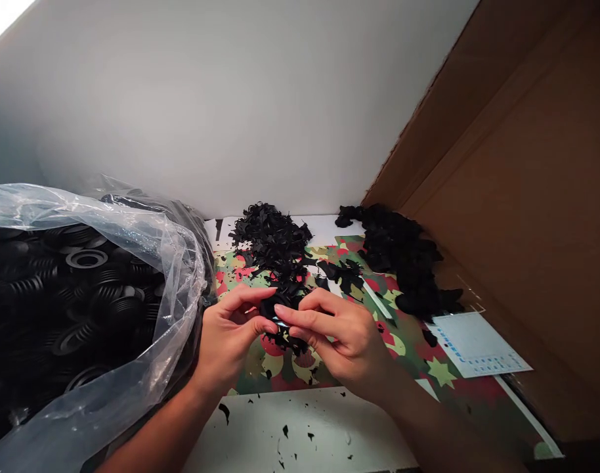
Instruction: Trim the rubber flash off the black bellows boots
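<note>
In the middle of the head view, my left hand (pixel 231 328) pinches a small black rubber part (pixel 268 306) between thumb and fingers. My right hand (pixel 337 328) meets it from the other side, its index fingertip touching the part. Under that finger a pale, shiny sliver shows; the fingers hide what it is. Directly behind and below the hands lies a heap of thin black rubber scraps (pixel 270 236). At the left, an open clear plastic bag (pixel 182 256) is full of ribbed black rubber parts (pixel 86 259), round with ring-shaped ends.
A second pile of black rubber pieces (pixel 398 256) lies against the cardboard wall (pixel 516 217) at right. Below it rests a white printed card (pixel 480 345). A patterned sheet (pixel 408 368) covers part of the white table (pixel 260 433), where loose scraps lie. A pale wall (pixel 231 98) stands behind.
</note>
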Demonstrator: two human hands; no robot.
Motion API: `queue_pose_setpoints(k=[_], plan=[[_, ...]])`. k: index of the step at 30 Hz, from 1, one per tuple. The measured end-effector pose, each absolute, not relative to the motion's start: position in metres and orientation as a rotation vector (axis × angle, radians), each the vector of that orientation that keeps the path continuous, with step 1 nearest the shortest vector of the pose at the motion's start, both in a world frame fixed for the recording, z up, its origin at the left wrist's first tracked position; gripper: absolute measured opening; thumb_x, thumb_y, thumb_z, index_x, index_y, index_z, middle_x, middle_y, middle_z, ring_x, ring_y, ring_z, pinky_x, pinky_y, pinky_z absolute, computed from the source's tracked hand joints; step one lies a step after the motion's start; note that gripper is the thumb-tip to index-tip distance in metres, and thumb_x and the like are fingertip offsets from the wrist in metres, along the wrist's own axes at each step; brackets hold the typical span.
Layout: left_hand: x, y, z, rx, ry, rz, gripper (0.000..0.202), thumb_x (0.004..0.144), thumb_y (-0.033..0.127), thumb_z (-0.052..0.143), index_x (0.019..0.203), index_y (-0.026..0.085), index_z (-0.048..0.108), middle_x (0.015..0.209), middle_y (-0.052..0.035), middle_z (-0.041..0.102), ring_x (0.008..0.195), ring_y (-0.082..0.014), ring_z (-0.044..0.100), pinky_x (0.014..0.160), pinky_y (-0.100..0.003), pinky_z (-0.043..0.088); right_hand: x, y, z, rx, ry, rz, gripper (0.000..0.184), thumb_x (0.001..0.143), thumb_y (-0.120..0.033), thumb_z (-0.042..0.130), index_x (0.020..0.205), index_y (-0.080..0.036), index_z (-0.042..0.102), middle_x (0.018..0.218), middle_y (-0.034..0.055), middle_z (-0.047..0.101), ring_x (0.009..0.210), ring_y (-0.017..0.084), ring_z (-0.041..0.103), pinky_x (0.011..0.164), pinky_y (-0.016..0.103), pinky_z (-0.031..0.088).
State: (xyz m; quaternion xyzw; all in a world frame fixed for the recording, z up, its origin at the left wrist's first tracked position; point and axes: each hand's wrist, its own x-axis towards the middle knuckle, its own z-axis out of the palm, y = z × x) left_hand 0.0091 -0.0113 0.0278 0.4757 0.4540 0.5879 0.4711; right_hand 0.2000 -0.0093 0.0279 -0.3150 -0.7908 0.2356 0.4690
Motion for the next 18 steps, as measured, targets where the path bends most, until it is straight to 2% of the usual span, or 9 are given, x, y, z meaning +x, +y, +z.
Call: queue_pose_setpoints(k=[9,12,18], plan=[[0.0159,-0.0148,0.0189,0.994,1.075,1.521,0.035,0.053,0.027,0.098,0.086,0.022,0.085,0.072,-0.0028,0.073,0.066,-0.0151,0.063,0.058,-0.022,0.055,0.1941,-0.0101,0.0245,-0.781,-1.904,0.520,0.033,0.098,-0.012,0.058,0.120,-0.026,0.078,0.079,0.0021,0.066,0.062,0.012,0.060,0.053,0.023,0.050],[0.0173,-0.0164,0.0192,0.970,1.080,1.516,0.036,0.053,0.026,0.098,0.085,0.021,0.085,0.072,-0.0028,0.073,0.066,-0.0155,0.064,0.059,-0.023,0.056,0.1919,-0.0108,0.0236,-0.804,-1.891,0.532,0.033,0.098,-0.013,0.058,0.118,-0.028,0.079,0.078,0.0021,0.066,0.063,0.012,0.061,0.054,0.023,0.051],[0.0160,-0.0147,0.0192,0.997,1.071,1.509,0.035,0.056,0.027,0.096,0.089,0.021,0.085,0.072,-0.0021,0.072,0.063,-0.0144,0.062,0.057,-0.023,0.055,0.1909,-0.0084,0.0266,-0.833,-1.744,0.833,0.024,0.098,-0.024,0.063,0.114,-0.028,0.080,0.078,0.0019,0.068,0.062,0.013,0.062,0.055,0.024,0.054]])
